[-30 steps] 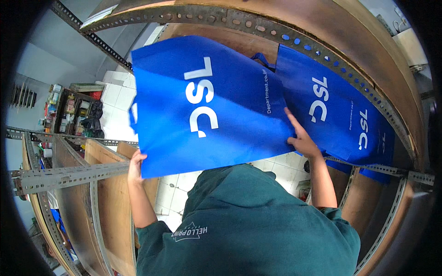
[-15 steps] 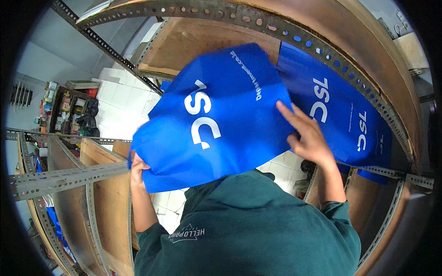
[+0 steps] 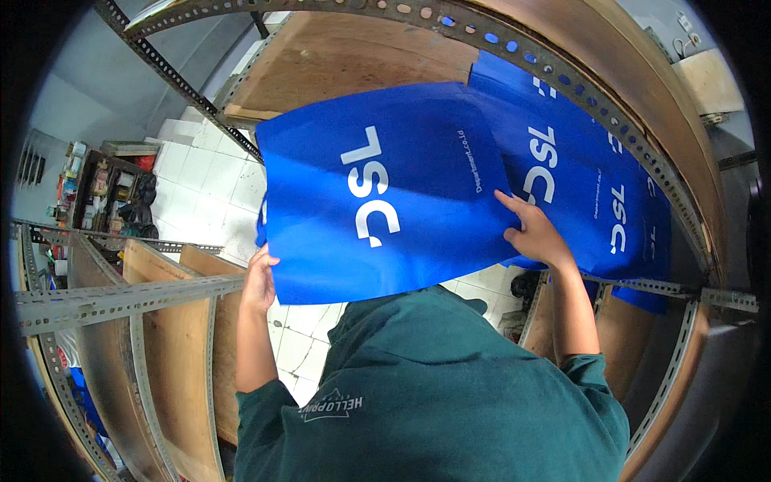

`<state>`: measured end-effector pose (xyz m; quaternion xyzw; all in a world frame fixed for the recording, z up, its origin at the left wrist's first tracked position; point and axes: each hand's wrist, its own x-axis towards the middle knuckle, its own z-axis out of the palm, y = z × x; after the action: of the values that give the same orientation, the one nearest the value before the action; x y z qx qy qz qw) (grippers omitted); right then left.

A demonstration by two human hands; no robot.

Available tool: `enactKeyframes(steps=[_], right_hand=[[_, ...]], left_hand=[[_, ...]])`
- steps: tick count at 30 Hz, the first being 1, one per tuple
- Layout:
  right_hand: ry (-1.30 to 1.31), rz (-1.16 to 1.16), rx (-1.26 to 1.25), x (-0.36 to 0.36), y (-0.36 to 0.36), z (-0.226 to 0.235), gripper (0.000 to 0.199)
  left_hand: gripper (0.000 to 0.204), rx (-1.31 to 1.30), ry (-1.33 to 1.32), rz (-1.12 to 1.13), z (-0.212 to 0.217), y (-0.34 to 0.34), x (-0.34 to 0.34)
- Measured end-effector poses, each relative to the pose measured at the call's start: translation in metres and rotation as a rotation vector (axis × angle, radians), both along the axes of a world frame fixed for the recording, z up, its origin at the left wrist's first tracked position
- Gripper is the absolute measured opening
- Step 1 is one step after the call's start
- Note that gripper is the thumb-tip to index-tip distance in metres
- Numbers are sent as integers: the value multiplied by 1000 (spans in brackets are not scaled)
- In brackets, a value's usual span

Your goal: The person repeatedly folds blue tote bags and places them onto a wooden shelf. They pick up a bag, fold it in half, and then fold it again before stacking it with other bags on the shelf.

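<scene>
A blue fabric sheet point(image 3: 434, 201) with white print lies nearly flat in front of my body, its far part over the wooden shelf. My left hand point(image 3: 259, 281) grips its near left edge, thumb along the border and fingers partly hidden. On the opposite edge rests my right hand point(image 3: 540, 234), index finger and thumb spread apart against the cloth; its other fingers are hidden. More blue printed sheets point(image 3: 622, 197) overlap one another on the shelf to the right, partly under the one in my hands.
A perforated metal shelf frame point(image 3: 385, 10) curves across the far side above the wooden shelf board point(image 3: 345, 60). At left, a metal bar point(image 3: 128, 301) runs beside upright wooden boards point(image 3: 173, 345). White floor tiles point(image 3: 209, 181) and a cluttered rack point(image 3: 104, 193) lie beyond.
The sheet has flattened from a bulged, folded shape, and its far left corner has spread out. My left hand has shifted right and changed its hold; the right hand has lowered slightly.
</scene>
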<state>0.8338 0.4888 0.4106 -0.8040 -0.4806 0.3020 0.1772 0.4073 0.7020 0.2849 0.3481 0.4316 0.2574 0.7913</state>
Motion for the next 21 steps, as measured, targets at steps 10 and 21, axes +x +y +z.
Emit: enactKeyframes(steps=[10,21], right_hand=[[-309,-3,301,-1,-13,57,72],[-365,-157,695,74,45,50,71]], left_hand=[[86,295,-112,162,58,-13,10],[71,741,-396,156,65,117,116]])
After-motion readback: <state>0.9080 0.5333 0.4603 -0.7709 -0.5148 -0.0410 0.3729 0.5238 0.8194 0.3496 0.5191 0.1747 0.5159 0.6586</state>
